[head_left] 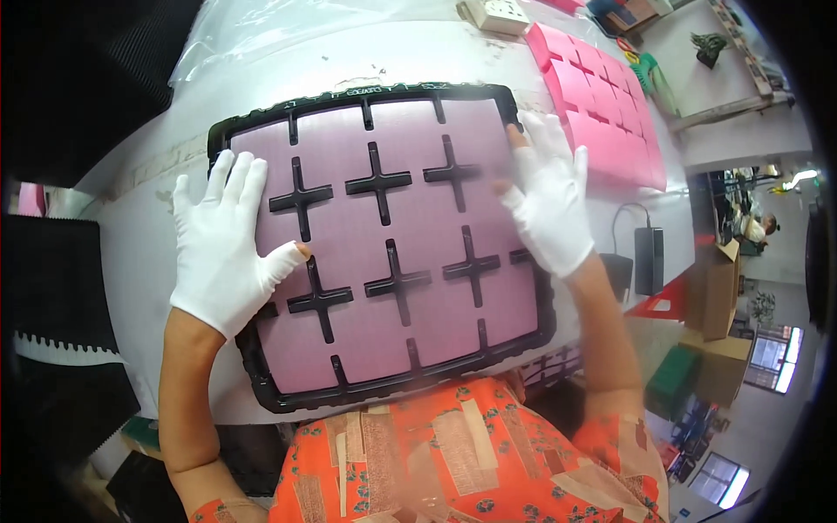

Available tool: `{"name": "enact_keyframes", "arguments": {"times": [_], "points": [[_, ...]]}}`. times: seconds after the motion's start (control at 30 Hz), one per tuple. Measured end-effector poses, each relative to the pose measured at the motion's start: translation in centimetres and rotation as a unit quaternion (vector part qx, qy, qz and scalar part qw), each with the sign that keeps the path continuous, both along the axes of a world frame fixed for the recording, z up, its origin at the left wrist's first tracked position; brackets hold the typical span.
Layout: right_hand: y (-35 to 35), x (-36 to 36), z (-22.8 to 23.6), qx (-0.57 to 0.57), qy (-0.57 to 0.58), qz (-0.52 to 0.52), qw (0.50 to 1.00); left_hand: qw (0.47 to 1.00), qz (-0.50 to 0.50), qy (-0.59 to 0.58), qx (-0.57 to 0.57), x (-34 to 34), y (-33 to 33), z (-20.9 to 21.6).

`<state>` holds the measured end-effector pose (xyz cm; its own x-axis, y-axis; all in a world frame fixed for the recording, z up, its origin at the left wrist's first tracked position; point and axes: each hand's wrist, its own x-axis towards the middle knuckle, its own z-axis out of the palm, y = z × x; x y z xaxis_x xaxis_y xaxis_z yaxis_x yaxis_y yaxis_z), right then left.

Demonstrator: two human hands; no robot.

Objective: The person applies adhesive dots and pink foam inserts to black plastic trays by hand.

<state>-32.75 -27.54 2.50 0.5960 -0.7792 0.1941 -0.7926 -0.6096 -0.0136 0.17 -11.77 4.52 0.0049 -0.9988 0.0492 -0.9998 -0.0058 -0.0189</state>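
Observation:
A black plastic tray lies on the white table in front of me. Inside it sits a flat pink foam sheet, and the tray's black cross-shaped ribs stand up through its slots. My left hand, in a white glove with the thumb tip bare, rests spread along the left edge of the tray and sheet. Over the right edge is my right hand, gloved in white with some bare fingertips. Its fingers are apart and it holds nothing; whether it touches the sheet I cannot tell.
At the far right lies a stack of brighter pink slotted foam sheets. A small pale box stands at the back, near clear plastic film. A black adapter with a cable lies at right. Black corrugated trays are at left.

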Motion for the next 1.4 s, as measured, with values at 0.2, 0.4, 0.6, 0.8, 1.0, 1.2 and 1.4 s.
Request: {"name": "enact_keyframes", "arguments": {"times": [0.2, 0.4, 0.6, 0.8, 1.0, 1.2, 1.4], "points": [[-1.4, 0.1, -0.2, -0.034, 0.058, 0.008, 0.998, 1.0, 0.005, -0.021, 0.004, -0.5, -0.3, 0.1], [-1.5, 1.3, 0.2, -0.039, 0.065, 0.039, 0.996, 0.999, 0.019, -0.038, 0.008, -0.7, -0.5, 0.6], [-3.1, 1.1, -0.4, -0.066, 0.074, 0.028, 0.995, 0.999, 0.009, -0.044, 0.003, -1.0, -1.3, 0.3], [-3.0, 1.9, -0.1, -0.116, 0.145, 0.12, 0.975, 0.997, -0.04, -0.042, -0.048, -0.6, -2.4, 0.0], [-1.8, -2.0, 1.8, -0.101, -0.125, 0.084, 0.983, 0.994, -0.003, -0.102, -0.039, -0.5, -2.2, 1.6], [4.1, -5.8, 0.1, 0.103, -0.45, -0.084, 0.883, 0.964, -0.251, 0.075, -0.037, -10.3, -5.7, 1.4], [9.7, -7.1, -2.3, 0.104, -0.502, -0.147, 0.846, 0.932, -0.356, 0.058, -0.043, -14.1, -9.8, -2.6]]}}
